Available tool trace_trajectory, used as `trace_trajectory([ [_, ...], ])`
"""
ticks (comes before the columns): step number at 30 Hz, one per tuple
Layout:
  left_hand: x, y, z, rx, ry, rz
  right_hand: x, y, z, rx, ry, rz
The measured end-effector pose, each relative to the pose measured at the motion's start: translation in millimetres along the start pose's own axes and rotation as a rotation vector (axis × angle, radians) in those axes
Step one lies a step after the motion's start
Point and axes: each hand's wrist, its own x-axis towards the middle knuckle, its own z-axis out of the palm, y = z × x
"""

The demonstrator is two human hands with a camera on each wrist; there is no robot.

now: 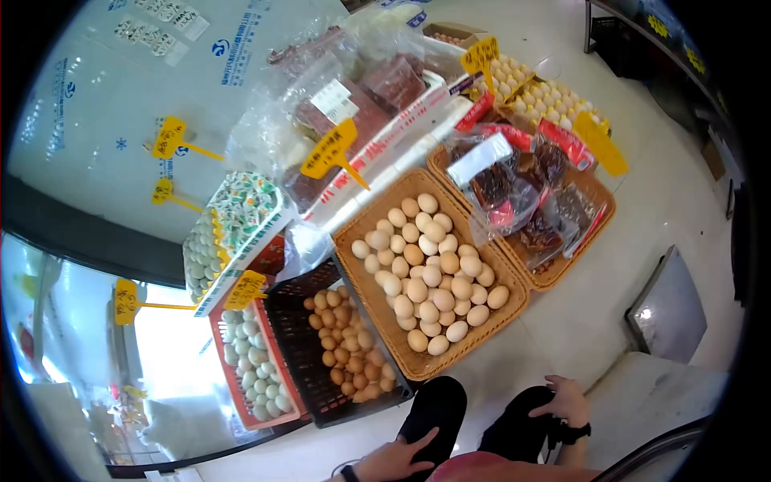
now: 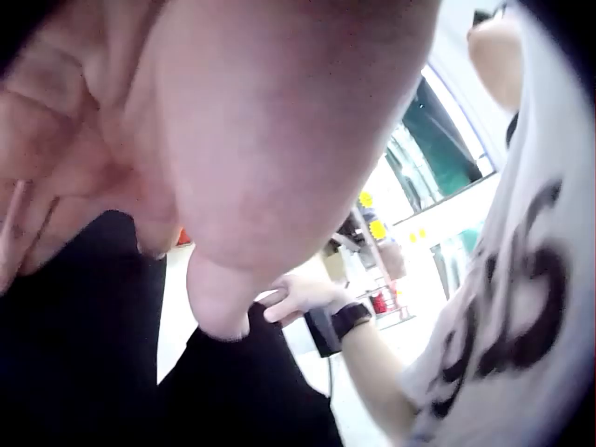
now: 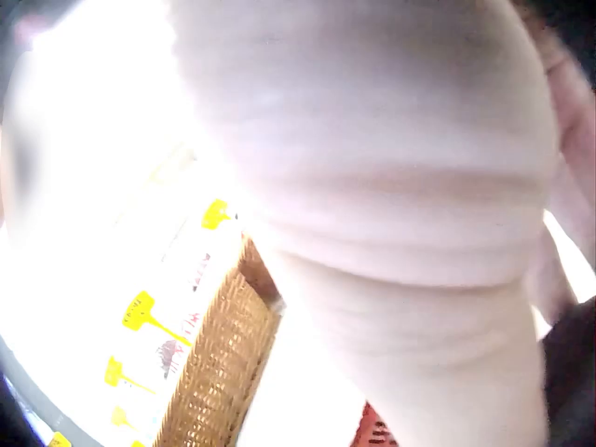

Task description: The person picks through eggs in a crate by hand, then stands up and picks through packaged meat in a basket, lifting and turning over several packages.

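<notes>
Across the black trouser legs [image 1: 434,410], I see the left hand [image 1: 397,459] and the right hand [image 1: 569,402] resting, both relaxed, loosely spread and gripping nothing. Ahead of them, a wicker basket [image 1: 478,337] holds pale eggs [image 1: 432,275], just beside a black crate [image 1: 299,353] of brown eggs [image 1: 356,365].

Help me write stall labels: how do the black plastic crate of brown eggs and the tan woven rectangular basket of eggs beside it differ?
The black plastic crate has dark, perforated walls; the tan woven basket has wicker-like ones. The crate's brown eggs look darker than the basket's mostly cream to light-tan eggs. In the head view, the basket looks larger than the crate. Both are open-topped and hold many loose eggs.
</notes>
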Motion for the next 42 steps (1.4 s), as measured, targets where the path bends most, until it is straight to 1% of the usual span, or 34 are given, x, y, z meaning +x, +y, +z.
trace_trajectory([
  [2, -31.2, 7.7, 33.3, 0.060, 0.094, -0.192, -10.9, -8.2, -8.0, 0.188, -0.046, 0.155],
  [3, -29.1, -17.1, 62.5, 0.113, 0.015, -0.274, -20.5, -23.1, -14.5, 0.391, -0.038, 0.217],
  [4, -25.0, -19.3, 68.9, 0.120, -0.028, -0.252, -20.7, 0.9, -4.3, 0.287, -0.048, 0.250],
  [5, -20.8, -20.6, 75.1, 0.127, -0.070, -0.230, -25.4, 20.6, 7.9, 0.481, -0.057, 0.236],
  [6, -34.5, -21.7, 61.7, 0.069, -0.087, -0.167, -41.8, 6.5, 4.2, 0.528, -0.006, 0.269],
  [7, -46.3, -19.6, 40.9, 0.015, -0.102, -0.131, -50.7, 14.0, 14.0, 0.527, 0.021, 0.323],
  [8, -51.2, -11.0, 25.3, -0.002, -0.150, -0.147, -59.1, 23.1, 26.5, 0.490, 0.029, 0.355],
  [10, -62.3, 6.7, 1.7, -0.057, -0.232, -0.213, -88.8, 3.8, 25.2, 0.492, 0.071, 0.452],
  [11, -74.1, 14.2, -5.4, -0.053, -0.216, -0.187, -100.1, -4.1, 24.0, 0.485, 0.083, 0.489],
  [12, -83.7, 17.4, -11.5, -0.043, -0.196, -0.155, -108.4, -2.2, 25.7, 0.387, 0.083, 0.425],
  [13, -92.4, 15.8, -14.7, -0.024, -0.188, -0.117, -111.5, 10.6, 28.1, 0.355, 0.035, 0.434],
  [14, -98.1, -2.9, -2.7, -0.126, -0.248, -0.088, -121.5, 26.2, 34.7, 0.327, -0.019, 0.454],
  [16, -118.7, -30.3, 11.8, -0.144, -0.224, -0.030, -150.9, 3.8, 2.0, 0.255, -0.203, 0.505],
  [17, -124.3, -37.8, 15.5, -0.157, -0.213, 0.004, -163.9, 1.8, -9.4, 0.262, -0.251, 0.494],
  [19, -132.1, -63.6, 6.5, -0.185, -0.320, 0.224, -171.6, 26.5, -19.4, 0.264, -0.369, 0.470],
  [20, -138.1, -70.3, -3.9, -0.201, -0.369, 0.336, -167.6, 31.0, -30.7, 0.145, -0.382, 0.432],
  [21, -152.6, -57.7, -18.7, -0.419, -0.431, 0.045, -174.2, 30.2, -44.0, 0.027, -0.410, 0.398],
  [22, -178.9, -23.2, -42.2, -0.645, -0.488, -0.264, -185.0, 25.1, -60.6, 0.089, -0.317, 0.343],
  [23, -164.2, -80.5, 0.3, -0.807, -0.577, 0.011, -169.3, 86.3, -49.2, 0.108, -0.327, 0.219],
  [24, -183.1, -55.5, -4.4, -0.849, -0.469, -0.046, -172.9, 75.0, -68.6, 0.154, -0.298, 0.376],
  [25, -200.9, -4.4, -36.1, -0.681, -0.415, -0.065, -167.4, 81.0, -82.9, 0.129, -0.312, 0.327],
  [26, -189.6, -36.3, 5.1, -1.390, -0.489, -0.145, -140.5, 130.8, -82.1, -0.285, -0.364, 0.040],
  [27, -214.1, 26.5, -45.8, -0.712, -0.227, 0.070, -156.9, 78.8, -110.5, -0.156, -0.217, 0.289],
  [28, -214.5, 31.5, -41.4, -0.664, -0.087, 0.140, -171.4, 7.1, -143.3, -0.170, -0.157, 0.334],
  [29, -224.4, 59.8, -61.0, -0.779, -0.074, 0.066, -177.5, -20.6, -169.6, -0.098, -0.152, 0.298],
  [30, -235.0, 87.1, -77.0, -0.711, 0.012, 0.005, -182.2, -49.0, -185.9, -0.072, -0.108, 0.393],
  [31, -237.6, 97.6, -82.0, -0.676, 0.041, 0.011, -181.1, -69.6, -200.8, -0.073, -0.151, 0.381],
  [32, -234.4, 97.8, -80.8, -0.614, 0.090, 0.049, -181.6, -79.1, -206.2, -0.086, -0.125, 0.368],
  [33, -229.0, 96.5, -74.8, -0.559, 0.137, 0.085, -178.2, -89.3, -212.8, -0.125, -0.189, 0.392],
  [35, -209.9, 80.9, -56.3, -0.813, 0.152, -0.091, -172.4, -102.5, -210.6, -0.187, -0.322, 0.461],
  [36, -201.4, 80.9, -67.1, -0.719, 0.214, -0.030, -181.4, -117.6, -208.4, -0.048, -0.255, 0.508],
  [37, -191.3, 71.3, -72.6, -0.801, 0.141, 0.007, -184.7, -134.4, -208.0, -0.019, -0.286, 0.535],
  [40, -181.7, 76.8, -111.0, -0.821, 0.028, -0.131, -183.8, -165.0, -222.0, 0.019, -0.365, 0.585],
  [42, -179.2, 70.9, -103.9, -0.962, 0.048, -0.116, -176.0, -170.7, -228.0, -0.096, -0.420, 0.582],
])
